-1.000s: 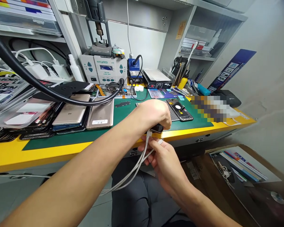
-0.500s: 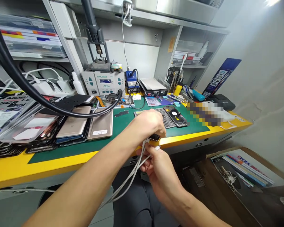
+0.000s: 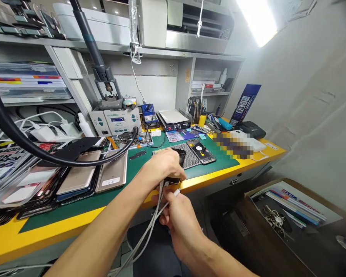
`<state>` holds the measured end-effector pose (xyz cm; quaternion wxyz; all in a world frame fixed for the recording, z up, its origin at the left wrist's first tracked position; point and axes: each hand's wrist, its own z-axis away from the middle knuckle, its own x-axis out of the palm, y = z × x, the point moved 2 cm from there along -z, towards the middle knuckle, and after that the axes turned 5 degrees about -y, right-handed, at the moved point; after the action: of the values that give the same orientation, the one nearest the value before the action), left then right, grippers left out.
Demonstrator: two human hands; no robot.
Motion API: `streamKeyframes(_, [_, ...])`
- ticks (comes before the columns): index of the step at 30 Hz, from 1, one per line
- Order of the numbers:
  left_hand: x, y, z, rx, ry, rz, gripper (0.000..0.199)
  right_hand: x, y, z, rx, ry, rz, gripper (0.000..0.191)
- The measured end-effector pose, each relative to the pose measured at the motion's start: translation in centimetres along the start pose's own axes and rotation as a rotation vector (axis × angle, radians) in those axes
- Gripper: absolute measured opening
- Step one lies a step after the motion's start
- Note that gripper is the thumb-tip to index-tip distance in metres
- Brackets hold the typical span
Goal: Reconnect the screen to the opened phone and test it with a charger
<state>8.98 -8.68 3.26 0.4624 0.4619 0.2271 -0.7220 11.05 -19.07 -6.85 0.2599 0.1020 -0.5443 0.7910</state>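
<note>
My left hand point(image 3: 164, 163) is closed around a dark phone point(image 3: 181, 154) at the bench's front edge, covering most of it. Below it, my right hand point(image 3: 180, 213) pinches a white charging cable point(image 3: 160, 211) whose strands hang down between my arms. One white plug points up at the phone's lower edge; whether it sits fully in the port I cannot tell. Another white plug point(image 3: 177, 192) sticks out over my right thumb. Beside the phone lies a perforated metal plate point(image 3: 192, 158), with an opened phone point(image 3: 200, 151) at its right side.
Stacked phones point(image 3: 112, 171) lie on the left of the green mat point(image 3: 83, 202). Behind stand a hot-air station point(image 3: 115, 121), a small heating plate point(image 3: 174, 120) and assorted tools. A thick black hose point(image 3: 46, 156) arcs across the left. An open cardboard box point(image 3: 279, 246) sits lower right.
The view has tilted upward, so more of the upper shelf and a bright lamp show. Both hands keep nearly the same grip on the phone and cable.
</note>
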Motion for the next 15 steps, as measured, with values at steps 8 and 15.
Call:
streamKeyframes(8, [1.2, -0.9, -0.4, -0.068, 0.185, 0.040, 0.042, -1.6, 0.2, 1.4, 0.071, -0.147, 0.087, 0.030])
streamKeyframes(15, [2.7, -1.5, 1.0, -0.126, 0.303, 0.112, 0.070, -3.2, 1.6, 0.3, 0.027, -0.251, 0.178, 0.040])
